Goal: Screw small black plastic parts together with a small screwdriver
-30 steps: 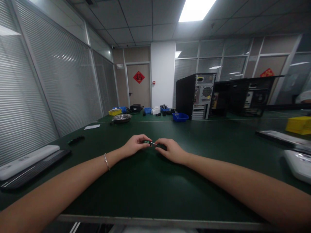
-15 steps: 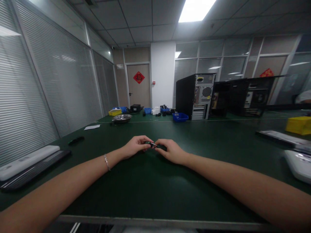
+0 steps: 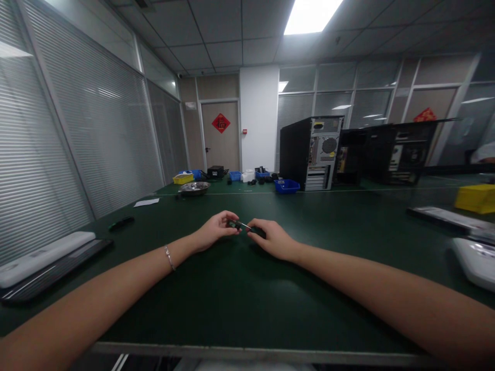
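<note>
Over the middle of the dark green table (image 3: pixel 247 304), my left hand (image 3: pixel 215 228) pinches a small dark part with green on it (image 3: pixel 234 224), perhaps a little circuit board; its exact kind is too small to tell. My right hand (image 3: pixel 271 238) is closed round the dark handle of a screwdriver (image 3: pixel 258 232). The thin metal shaft points left, its tip at or close to the small part. Fingers cover some of both items.
Keyboards (image 3: pixel 58 270) lie at the left, near a dark green-edged object (image 3: pixel 121 223). At the back stand a metal bowl (image 3: pixel 194 188), a blue bin (image 3: pixel 286 186) and a computer tower (image 3: pixel 311 154). A yellow bin (image 3: pixel 476 199) is far right.
My left fingers have opened a little and turned the small part, so more of it shows. The screwdriver's shaft is now more exposed between the hands.
</note>
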A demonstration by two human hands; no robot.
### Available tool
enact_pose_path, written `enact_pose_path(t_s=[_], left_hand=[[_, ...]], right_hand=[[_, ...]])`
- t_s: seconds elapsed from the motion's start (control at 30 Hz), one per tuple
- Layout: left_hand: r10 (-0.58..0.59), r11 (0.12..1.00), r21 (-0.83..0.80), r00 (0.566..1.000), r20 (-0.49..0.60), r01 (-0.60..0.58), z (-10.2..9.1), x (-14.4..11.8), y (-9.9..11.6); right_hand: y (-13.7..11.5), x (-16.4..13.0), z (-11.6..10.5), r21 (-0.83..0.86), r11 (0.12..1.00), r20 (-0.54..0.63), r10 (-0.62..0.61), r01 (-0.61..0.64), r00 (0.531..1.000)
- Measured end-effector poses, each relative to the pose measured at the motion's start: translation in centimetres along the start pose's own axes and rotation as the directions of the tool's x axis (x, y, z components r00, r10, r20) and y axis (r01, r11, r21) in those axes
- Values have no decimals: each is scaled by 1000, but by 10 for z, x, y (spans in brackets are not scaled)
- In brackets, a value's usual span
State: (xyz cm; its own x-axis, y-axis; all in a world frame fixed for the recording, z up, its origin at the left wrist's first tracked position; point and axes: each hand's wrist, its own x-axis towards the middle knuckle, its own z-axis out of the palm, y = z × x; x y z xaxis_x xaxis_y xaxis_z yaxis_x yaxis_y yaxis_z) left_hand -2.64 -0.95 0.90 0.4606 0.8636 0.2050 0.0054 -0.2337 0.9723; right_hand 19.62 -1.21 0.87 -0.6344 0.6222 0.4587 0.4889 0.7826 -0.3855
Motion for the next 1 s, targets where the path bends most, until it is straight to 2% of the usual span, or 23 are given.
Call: enact_pose_path(t_s=[0.23, 0.47, 0.6, 0.83, 1.0], left_hand=[[-6, 998, 59, 1000, 10, 5, -2, 3, -7], [15, 992, 128, 1000, 18, -17, 1, 0, 1], [0, 994, 106, 999, 39, -4, 0, 0, 1], [-3, 995, 97, 1000, -9, 4, -4, 3, -5], [0, 977, 212, 1000, 1, 0, -3, 1, 0]], right_hand=[[1, 0, 2, -37, 998, 15, -44, 44, 999], [3, 1, 5, -44, 997, 21, -64, 64, 998], [3, 1, 4, -7, 1000, 0, -26, 26, 1000], [0, -1, 0, 37, 999, -25, 6, -5, 1000], [0, -2, 1, 17, 1000, -49, -8, 8, 999]])
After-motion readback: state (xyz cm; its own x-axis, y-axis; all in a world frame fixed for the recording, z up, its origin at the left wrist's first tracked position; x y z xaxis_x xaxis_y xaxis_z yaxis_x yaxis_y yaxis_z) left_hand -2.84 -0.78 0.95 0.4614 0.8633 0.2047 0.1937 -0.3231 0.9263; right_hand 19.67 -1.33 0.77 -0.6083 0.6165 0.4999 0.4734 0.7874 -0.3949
